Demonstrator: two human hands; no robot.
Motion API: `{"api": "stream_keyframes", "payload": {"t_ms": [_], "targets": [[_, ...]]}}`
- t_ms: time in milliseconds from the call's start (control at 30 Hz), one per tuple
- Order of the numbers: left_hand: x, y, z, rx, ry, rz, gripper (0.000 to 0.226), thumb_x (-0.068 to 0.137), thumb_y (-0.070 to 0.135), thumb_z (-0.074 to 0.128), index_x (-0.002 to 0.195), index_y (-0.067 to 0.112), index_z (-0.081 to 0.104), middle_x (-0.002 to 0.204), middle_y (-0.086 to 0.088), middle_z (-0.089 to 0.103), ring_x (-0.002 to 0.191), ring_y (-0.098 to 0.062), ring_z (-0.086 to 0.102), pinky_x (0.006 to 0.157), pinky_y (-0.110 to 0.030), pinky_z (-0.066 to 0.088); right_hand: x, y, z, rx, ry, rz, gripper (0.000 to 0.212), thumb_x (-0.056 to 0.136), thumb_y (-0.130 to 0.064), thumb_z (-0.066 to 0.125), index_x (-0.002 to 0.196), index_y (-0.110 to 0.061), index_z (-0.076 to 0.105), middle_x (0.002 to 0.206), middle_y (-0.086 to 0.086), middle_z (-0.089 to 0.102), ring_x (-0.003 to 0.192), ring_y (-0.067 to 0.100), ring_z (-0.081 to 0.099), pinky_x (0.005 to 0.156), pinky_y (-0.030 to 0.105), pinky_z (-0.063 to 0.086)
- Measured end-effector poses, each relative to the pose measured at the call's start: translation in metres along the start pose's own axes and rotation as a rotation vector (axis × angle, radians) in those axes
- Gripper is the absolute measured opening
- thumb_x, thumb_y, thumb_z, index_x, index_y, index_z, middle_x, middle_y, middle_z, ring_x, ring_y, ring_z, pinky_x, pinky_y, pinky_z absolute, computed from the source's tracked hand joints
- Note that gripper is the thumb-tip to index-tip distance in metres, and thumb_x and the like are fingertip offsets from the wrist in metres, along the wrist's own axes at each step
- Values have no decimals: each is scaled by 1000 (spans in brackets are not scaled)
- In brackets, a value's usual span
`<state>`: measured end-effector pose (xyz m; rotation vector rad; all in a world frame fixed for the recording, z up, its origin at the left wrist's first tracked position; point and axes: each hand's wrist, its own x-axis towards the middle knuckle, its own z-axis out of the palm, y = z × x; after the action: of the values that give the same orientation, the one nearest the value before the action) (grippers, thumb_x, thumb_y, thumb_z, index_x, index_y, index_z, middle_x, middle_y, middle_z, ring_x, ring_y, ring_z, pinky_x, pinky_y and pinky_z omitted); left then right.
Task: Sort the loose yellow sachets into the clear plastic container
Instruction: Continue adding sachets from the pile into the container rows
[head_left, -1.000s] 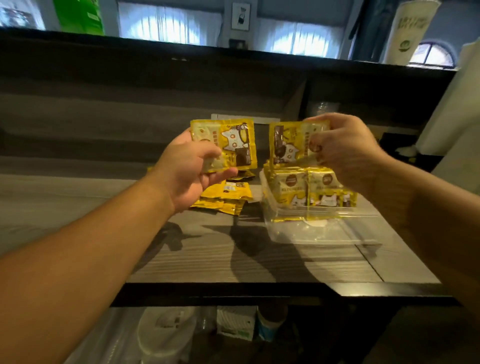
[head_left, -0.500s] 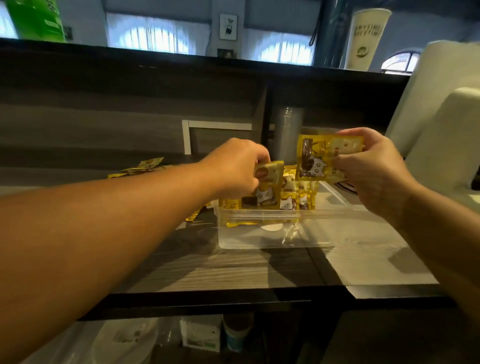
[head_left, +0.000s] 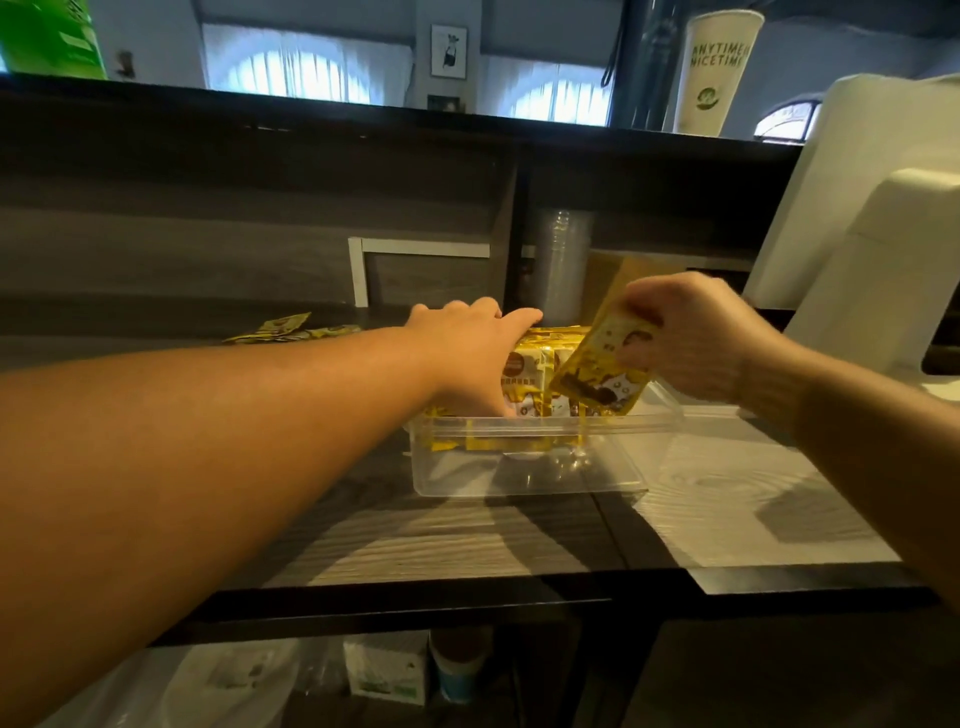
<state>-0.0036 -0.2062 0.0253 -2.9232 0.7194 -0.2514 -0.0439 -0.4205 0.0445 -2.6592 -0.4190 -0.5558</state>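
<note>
The clear plastic container (head_left: 524, 470) sits on the wooden counter, with a row of yellow sachets (head_left: 535, 387) standing upright at its far end. My left hand (head_left: 467, 358) reaches into it, fingers laid straight over the tops of that row and thumb down at its front. My right hand (head_left: 691, 338) pinches one yellow sachet (head_left: 597, 374) by its upper edge; it hangs tilted, its lower end just over the container's right side. A few loose sachets (head_left: 291, 330) lie on the counter at the far left.
A stack of clear cups (head_left: 563, 265) stands behind the container under the raised bar shelf. A white machine (head_left: 857, 249) fills the right side. The counter's dark front edge (head_left: 467, 597) is near me, with a cup (head_left: 457, 670) and a box (head_left: 384, 670) below it.
My left hand lowered its sachet into the container's row and now lies flat over it. My right hand brought its sachet down and tilted it toward the container.
</note>
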Motion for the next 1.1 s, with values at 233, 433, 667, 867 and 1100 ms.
{"api": "stream_keyframes", "payload": {"t_ms": [233,433,667,867,1100], "targets": [[7,2,8,34,55,13,95,73,57,79,148,34,25,128,3,52,112,-23,56,84,-47,53,22,-10,23,-510,-184,-173,29,91,-28,65,118,-19,57,103,-3,55,88,10,54,71,22,50],[11,4,13,22,73,-14,83,72,52,80,138,33,34,119,4,54,106,-23,58,81,-48,53,31,-5,43,-597,-147,-71,71,77,-44,76,131,-29,32,121,6,43,105,22,44,79,34,45],[12,7,12,-13,40,-88,101,76,50,79,153,39,14,143,-3,44,133,-35,41,104,-66,33,33,-10,45,-557,-238,20,89,77,-41,79,144,-34,21,137,10,36,125,32,40,96,49,45],[-6,-8,0,-207,86,-62,105,75,65,72,155,44,7,156,1,33,145,-34,26,108,-71,21,35,-30,33,-516,-326,40,100,75,-35,80,147,-39,12,141,8,36,124,32,44,99,52,46],[-60,-80,12,-564,328,-291,56,95,45,59,147,36,39,147,-1,46,132,-24,46,104,-47,44,42,-103,33,-258,-195,-106,78,83,-20,73,147,-32,31,146,6,39,125,26,46,85,28,40]]}}
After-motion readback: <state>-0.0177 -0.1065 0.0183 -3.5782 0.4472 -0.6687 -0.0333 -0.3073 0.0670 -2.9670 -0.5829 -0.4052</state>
